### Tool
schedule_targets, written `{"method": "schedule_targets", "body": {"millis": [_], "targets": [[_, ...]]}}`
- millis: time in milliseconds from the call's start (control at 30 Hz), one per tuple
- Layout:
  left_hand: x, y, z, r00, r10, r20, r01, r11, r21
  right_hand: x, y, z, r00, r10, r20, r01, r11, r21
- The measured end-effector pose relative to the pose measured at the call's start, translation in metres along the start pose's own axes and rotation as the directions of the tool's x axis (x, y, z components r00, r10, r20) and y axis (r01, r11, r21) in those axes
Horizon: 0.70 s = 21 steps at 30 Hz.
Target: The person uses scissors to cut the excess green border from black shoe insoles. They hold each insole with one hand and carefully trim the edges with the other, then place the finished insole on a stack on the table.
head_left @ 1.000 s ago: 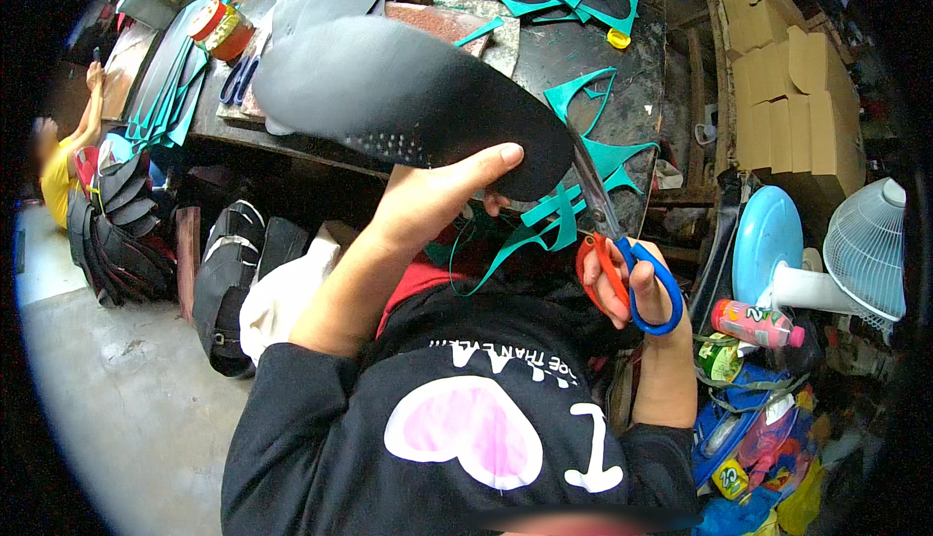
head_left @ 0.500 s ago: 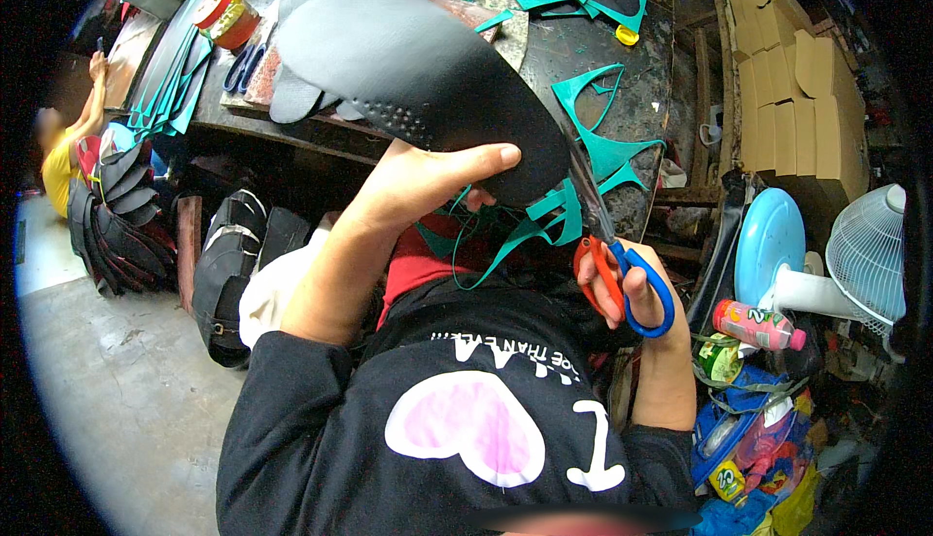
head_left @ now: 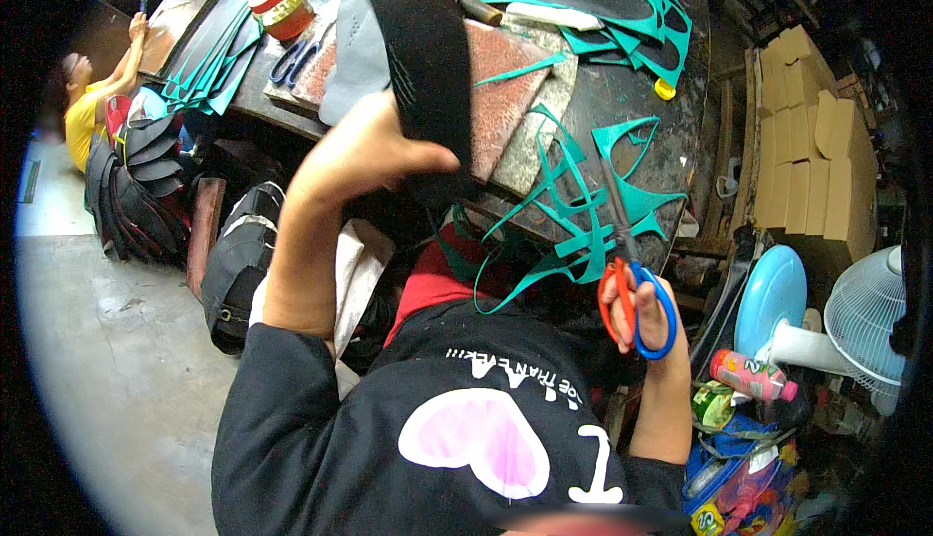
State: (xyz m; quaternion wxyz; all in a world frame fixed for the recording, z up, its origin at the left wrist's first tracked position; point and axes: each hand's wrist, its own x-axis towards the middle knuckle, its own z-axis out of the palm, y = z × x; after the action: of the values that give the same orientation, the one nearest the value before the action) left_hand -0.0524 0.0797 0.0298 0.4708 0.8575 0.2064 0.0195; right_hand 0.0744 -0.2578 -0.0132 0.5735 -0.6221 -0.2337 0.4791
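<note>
So the right hand (head_left: 645, 305), just in front of the workbench (head_left: 622, 79), has fingers and thumb hooked through the loops of the red-and-blue scissors (head_left: 625, 240), and the blades, which were up against the edge of the black sheet piece (head_left: 428, 89) half a second ago, are now well apart from it. The left hand (head_left: 374, 142) has swung that piece up and over toward the workbench's left half, so I'd say no cutting is going on right this moment and the piece is being turned. It's raised over the workbench's near edge, thumb laid across the front and the rest of the fingers closed behind it, mostly hidden, so can't tell exactly how they sit. As for looks: long, dark, pretty matte on this side, curved along the edges, a few pale marks near the left edge, a bit blurry, and its far end runs out of view. Under the blades, on the workbench's near right corner, there's a tangle of teal scraps (head_left: 649, 202). Grey cut pieces (head_left: 355, 69) sit on the workbench's left half, with a red-lidded jar (head_left: 282, 9) further left. Stacked cartons (head_left: 812, 147) stand off the workbench's right side, and a person in yellow (head_left: 86, 103) is way off past its left end.
</note>
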Motion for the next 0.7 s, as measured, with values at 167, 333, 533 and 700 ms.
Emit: {"method": "schedule_targets", "body": {"millis": [167,333,533,700], "targets": [[0.011,-0.025,-0.035,0.835,-0.073,-0.546,0.409,0.745,0.527,-0.004,-0.007,-0.021,0.993,-0.044,-0.113,0.046,0.999,0.017],[0.03,-0.009,-0.029,0.819,0.33,-0.469,0.319,0.418,0.851,-0.001,-0.011,-0.03,0.984,-0.083,-0.157,0.091,0.995,0.045],[0.202,0.02,0.007,0.778,0.627,-0.036,-0.238,0.348,0.907,0.003,-0.01,-0.025,0.972,-0.124,-0.201,0.139,0.989,0.061],[0.282,0.024,0.018,0.914,0.395,0.095,-0.237,0.327,0.915,-0.015,-0.002,-0.024,0.957,-0.132,-0.26,0.15,0.987,0.054]]}}
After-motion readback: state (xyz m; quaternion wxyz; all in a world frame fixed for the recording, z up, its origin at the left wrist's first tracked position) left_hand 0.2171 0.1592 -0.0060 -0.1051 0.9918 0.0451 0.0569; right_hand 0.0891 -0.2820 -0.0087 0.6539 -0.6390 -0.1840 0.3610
